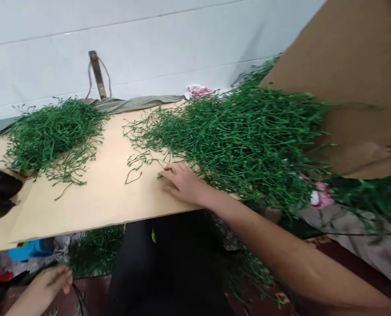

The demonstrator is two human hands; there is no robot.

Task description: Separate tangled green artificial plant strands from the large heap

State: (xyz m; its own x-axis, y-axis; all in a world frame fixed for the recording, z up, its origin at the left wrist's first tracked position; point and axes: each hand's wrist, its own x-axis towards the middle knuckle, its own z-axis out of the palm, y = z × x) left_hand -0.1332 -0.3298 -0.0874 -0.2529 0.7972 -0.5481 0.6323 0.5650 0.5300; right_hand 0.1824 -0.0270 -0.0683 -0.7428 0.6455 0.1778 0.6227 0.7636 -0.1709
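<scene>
Right hand (182,182) lay flat, open, holding nothing, on the worktop (93,206) touching green stems (241,136) sprawled rightward; left hand (52,283), low, pinched a dark cord (79,298).

One head-worn view, looking forward and down

The camera sits close above the tan surface (93,197), tilted so the far white wall (149,44) slants across the top; the person's own lap and the floor fill the bottom edge.

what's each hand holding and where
The right hand lies flat on the board at the big stem pile's edge, gripping nothing. The left hand, below the board, pinches thin dark strands near their top.
</scene>
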